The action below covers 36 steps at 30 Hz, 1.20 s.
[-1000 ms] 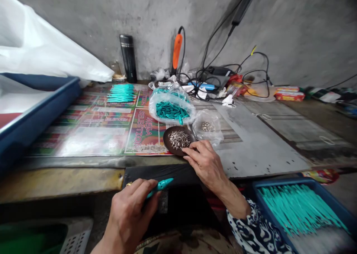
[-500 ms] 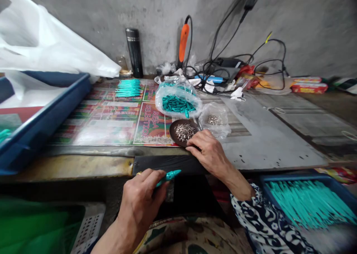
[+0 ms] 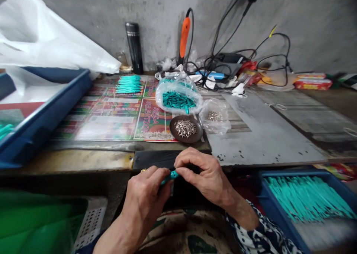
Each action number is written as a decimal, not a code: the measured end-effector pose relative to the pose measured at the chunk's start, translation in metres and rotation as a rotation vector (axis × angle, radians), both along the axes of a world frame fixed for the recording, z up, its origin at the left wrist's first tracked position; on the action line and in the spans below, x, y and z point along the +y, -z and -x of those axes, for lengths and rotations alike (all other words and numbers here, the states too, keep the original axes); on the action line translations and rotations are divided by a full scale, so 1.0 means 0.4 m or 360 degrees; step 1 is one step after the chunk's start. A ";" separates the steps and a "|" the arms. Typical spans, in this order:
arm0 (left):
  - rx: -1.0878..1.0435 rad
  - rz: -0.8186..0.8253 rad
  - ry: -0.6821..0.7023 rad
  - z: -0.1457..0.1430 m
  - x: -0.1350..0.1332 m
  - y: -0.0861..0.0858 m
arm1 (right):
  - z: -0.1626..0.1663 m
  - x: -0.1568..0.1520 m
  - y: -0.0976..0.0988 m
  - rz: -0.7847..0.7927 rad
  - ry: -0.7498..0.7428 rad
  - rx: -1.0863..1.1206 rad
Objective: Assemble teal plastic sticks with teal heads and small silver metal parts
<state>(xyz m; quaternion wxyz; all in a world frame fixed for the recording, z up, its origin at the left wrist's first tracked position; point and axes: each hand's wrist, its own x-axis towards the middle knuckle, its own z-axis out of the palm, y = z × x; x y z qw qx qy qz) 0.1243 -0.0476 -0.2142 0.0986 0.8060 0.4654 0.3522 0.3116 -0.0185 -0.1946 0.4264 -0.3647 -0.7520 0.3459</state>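
Observation:
My left hand [image 3: 149, 190] is closed around a teal pen barrel [image 3: 173, 174], whose front part sticks out between thumb and fingers. The thumb and fingers of my right hand [image 3: 205, 174] pinch together at the barrel's tip and cover it. Anything small between these fingertips is hidden. Just beyond the hands stands a brown dish [image 3: 174, 135] with many small silvery metal pieces [image 3: 185, 128]. Behind it lies a clear plastic bag of short teal parts [image 3: 178, 100]. A second clear bag [image 3: 221, 124] beside the dish holds more small metal pieces.
A row of teal pens [image 3: 128, 84] lies on the printed sheet. At left is a blue tray [image 3: 55, 114]; a blue crate [image 3: 267, 205] of teal pens sits low at right. Along the wall are a black flask [image 3: 134, 47], an orange-handled tool [image 3: 184, 36] and tangled cables [image 3: 214, 66].
My right hand has come from the edge of the metal-piece dish to the pen barrel's tip. The left hand keeps hold of the barrel, nearly in place.

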 end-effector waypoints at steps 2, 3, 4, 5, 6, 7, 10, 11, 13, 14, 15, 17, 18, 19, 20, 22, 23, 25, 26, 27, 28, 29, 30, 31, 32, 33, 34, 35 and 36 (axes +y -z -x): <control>0.0020 -0.0004 0.0013 -0.002 -0.003 -0.004 | 0.002 -0.001 0.005 0.0016 -0.0032 0.0013; 0.0027 -0.0006 0.0020 -0.003 -0.004 -0.005 | 0.002 -0.002 0.007 0.0027 -0.0034 0.0012; 0.0037 -0.0007 0.0025 -0.004 -0.006 -0.006 | 0.002 -0.003 0.008 0.0033 -0.0032 0.0008; 0.0048 -0.0013 0.0028 -0.005 -0.007 -0.007 | 0.002 -0.004 0.009 0.0035 -0.0034 0.0001; 0.0062 -0.0021 0.0031 -0.007 -0.008 -0.007 | 0.002 -0.006 0.009 0.0033 -0.0034 -0.0006; 0.0081 -0.0031 0.0035 -0.008 -0.009 -0.008 | 0.002 -0.008 0.009 0.0027 -0.0033 -0.0017; 0.0148 -0.0096 0.0021 -0.011 -0.011 -0.009 | 0.004 -0.014 0.011 -0.0062 -0.0015 -0.0076; 0.0169 -0.0116 0.0014 -0.012 -0.012 -0.009 | 0.005 -0.016 0.012 -0.0124 0.0000 -0.0110; 0.0200 -0.0153 -0.0005 -0.013 -0.012 -0.009 | 0.007 -0.020 0.016 -0.0318 0.0032 -0.0191; 0.0207 -0.0172 -0.0010 -0.013 -0.012 -0.008 | 0.008 -0.022 0.019 -0.0438 0.0045 -0.0240; 0.0209 -0.0191 -0.0008 -0.013 -0.012 -0.007 | 0.010 -0.025 0.021 -0.0556 0.0054 -0.0298; 0.0210 -0.0213 0.0002 -0.014 -0.012 -0.004 | 0.012 -0.032 0.026 -0.0749 0.0050 -0.0419; 0.0211 -0.0217 0.0009 -0.014 -0.013 -0.003 | 0.014 -0.035 0.028 -0.0797 0.0049 -0.0471; 0.0212 -0.0221 0.0010 -0.015 -0.013 -0.001 | 0.015 -0.039 0.031 -0.0812 0.0054 -0.0503; 0.0213 -0.0230 0.0008 -0.015 -0.013 0.000 | 0.017 -0.042 0.033 -0.0803 0.0066 -0.0506; 0.0209 -0.0256 0.0007 -0.018 -0.014 0.003 | 0.019 -0.046 0.039 -0.0762 0.0105 -0.0454; 0.0206 -0.0276 0.0009 -0.019 -0.015 0.005 | 0.019 -0.047 0.041 -0.0742 0.0120 -0.0424; 0.0199 -0.0320 0.0009 -0.022 -0.015 0.009 | 0.017 -0.047 0.046 -0.0734 0.0111 -0.0396; 0.0194 -0.0344 0.0008 -0.023 -0.015 0.012 | 0.015 -0.047 0.047 -0.0745 0.0091 -0.0404; 0.0189 -0.0363 0.0003 -0.025 -0.015 0.014 | 0.012 -0.047 0.048 -0.0760 0.0064 -0.0419; 0.0182 -0.0379 -0.0004 -0.026 -0.015 0.017 | 0.010 -0.047 0.049 -0.0772 0.0040 -0.0435; 0.0176 -0.0392 -0.0008 -0.027 -0.015 0.020 | 0.007 -0.047 0.049 -0.0774 0.0026 -0.0440; 0.0176 -0.0400 -0.0010 -0.029 -0.015 0.023 | 0.005 -0.047 0.050 -0.0761 0.0026 -0.0427; 0.0180 -0.0407 -0.0017 -0.030 -0.016 0.024 | 0.003 -0.048 0.050 -0.0721 0.0032 -0.0391; 0.0186 -0.0415 -0.0026 -0.031 -0.016 0.025 | 0.002 -0.050 0.051 -0.0649 0.0048 -0.0334; 0.0192 -0.0424 -0.0030 -0.032 -0.017 0.026 | 0.002 -0.052 0.052 -0.0538 0.0076 -0.0262; 0.0197 -0.0433 -0.0030 -0.034 -0.017 0.025 | 0.003 -0.053 0.053 -0.0380 0.0123 -0.0189; 0.0201 -0.0440 -0.0030 -0.035 -0.017 0.024 | 0.004 -0.055 0.053 -0.0171 0.0179 -0.0117; 0.0206 -0.0452 -0.0032 -0.036 -0.017 0.022 | 0.006 -0.056 0.053 0.0083 0.0232 -0.0048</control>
